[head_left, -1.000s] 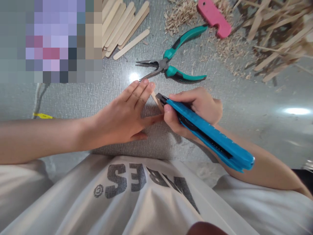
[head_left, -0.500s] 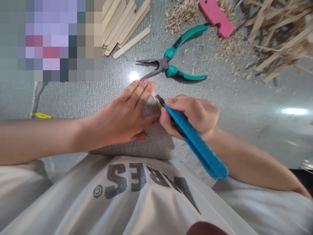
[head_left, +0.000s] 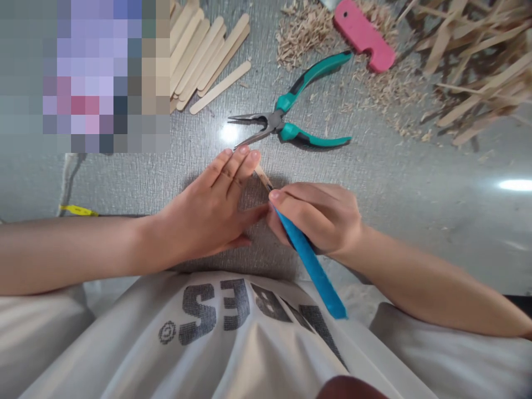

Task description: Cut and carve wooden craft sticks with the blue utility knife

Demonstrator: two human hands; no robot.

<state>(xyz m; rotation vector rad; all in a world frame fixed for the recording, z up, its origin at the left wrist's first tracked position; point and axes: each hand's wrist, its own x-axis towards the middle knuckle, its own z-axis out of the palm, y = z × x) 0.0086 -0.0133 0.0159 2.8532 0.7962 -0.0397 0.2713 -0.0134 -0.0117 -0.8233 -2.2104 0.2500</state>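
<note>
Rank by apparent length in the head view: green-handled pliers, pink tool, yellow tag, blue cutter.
1. Green-handled pliers and blue cutter, order unsure: the right hand hides part of the cutter, which looks nearer the camera.
2. Pink tool
3. Yellow tag

Bare counter (head_left: pixel 419 172) opens at 3 o'clock from the right-hand grip (head_left: pixel 318 219), between the right forearm (head_left: pixel 415 282) at 4 and a tangle of wood strips (head_left: pixel 482 72) at 2. A narrow strip runs at 12, hemmed in by spread pliers (head_left: pixel 274 120), which bar 11; farther out, a pink tool (head_left: pixel 362 36) sits among shavings (head_left: pixel 305 36) between 12 and 1. The left-hand grip (head_left: pixel 208 208) blocks 9, just beside the pliers' tip; stacked sticks (head_left: pixel 203 52) crowd 10 to 11.
</note>
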